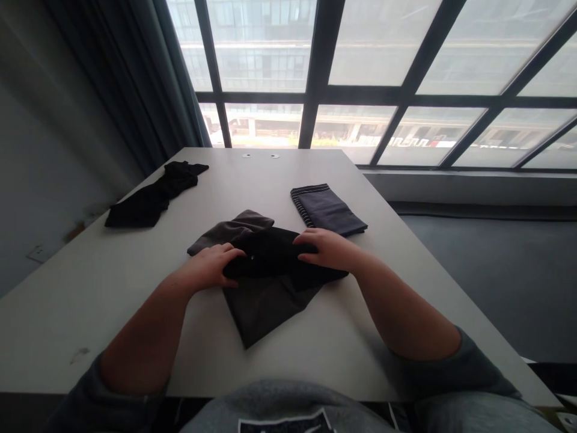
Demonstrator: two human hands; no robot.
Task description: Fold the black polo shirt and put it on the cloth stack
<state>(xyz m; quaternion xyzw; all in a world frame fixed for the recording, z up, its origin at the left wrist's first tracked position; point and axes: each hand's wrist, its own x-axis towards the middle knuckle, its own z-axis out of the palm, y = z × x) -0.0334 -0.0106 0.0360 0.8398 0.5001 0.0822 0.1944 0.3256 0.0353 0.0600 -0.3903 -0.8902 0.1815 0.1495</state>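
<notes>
A crumpled dark garment (273, 249) lies on the white table in front of me. Its middle is black, and dark grey cloth spreads out at the upper left and toward me in a pointed corner. My left hand (211, 267) is curled around the left edge of the black part, thumb nearer me. At the right side, my right hand (327, 248) has its fingers and thumb bent over the same black cloth. A small light speck shows near my left fingertips. The kind of garment cannot be made out.
A folded grey-blue cloth (331, 210) with a striped border lies just beyond my right hand. Another black garment (151, 198) rests along the table's left edge. The white table (374, 343) reaches toward large windows (365, 54); a dark curtain (130, 78) hangs at left.
</notes>
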